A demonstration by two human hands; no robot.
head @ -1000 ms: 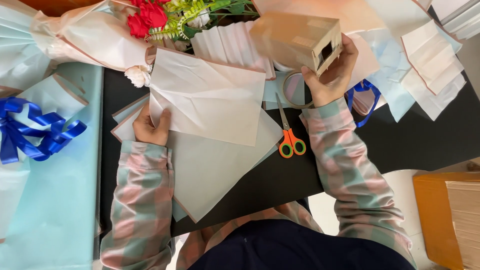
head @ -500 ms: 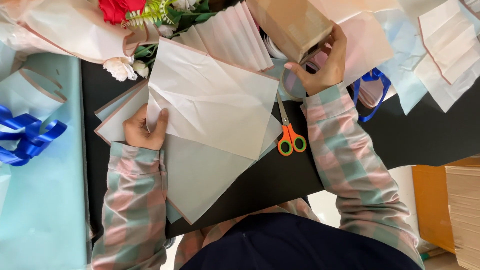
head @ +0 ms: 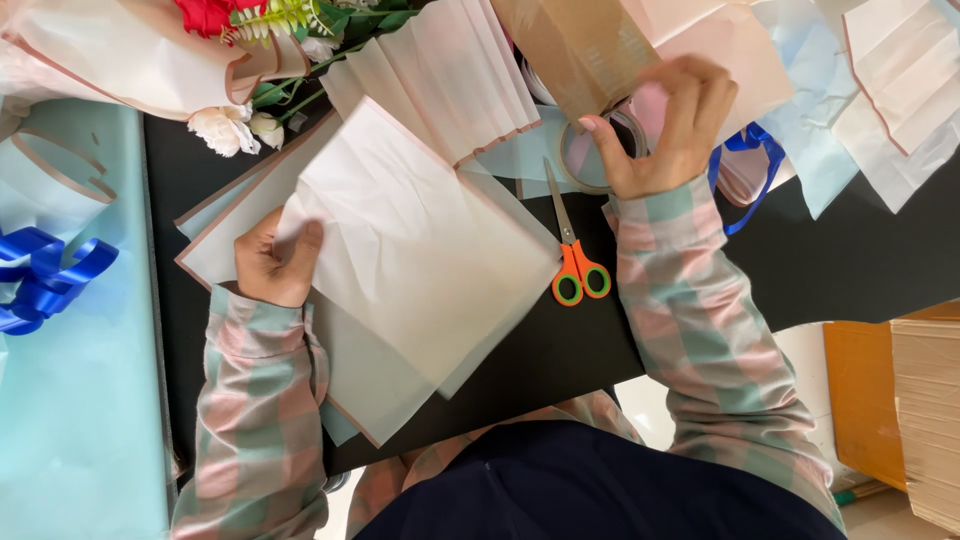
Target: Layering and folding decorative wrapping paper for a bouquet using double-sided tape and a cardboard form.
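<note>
My left hand (head: 272,262) presses on the left edge of a translucent white wrapping sheet (head: 420,240) that lies folded over other sheets on the black table (head: 850,260). My right hand (head: 668,128) grips a roll of clear tape (head: 592,152) beyond the sheet, under a brown paper box (head: 580,45). Orange-handled scissors (head: 572,250) lie closed between the sheet and my right forearm.
A pleated pink paper fan (head: 440,80) and a bouquet with red and white flowers (head: 240,70) lie at the far left. Blue ribbon (head: 45,275) rests on pale blue paper at the left. Folded white and blue papers (head: 880,80) crowd the far right. Cardboard boxes (head: 900,400) stand right.
My right hand has let go of the brown box and come down onto the tape roll. My left hand stays on the sheet's edge. The view has shifted slightly.
</note>
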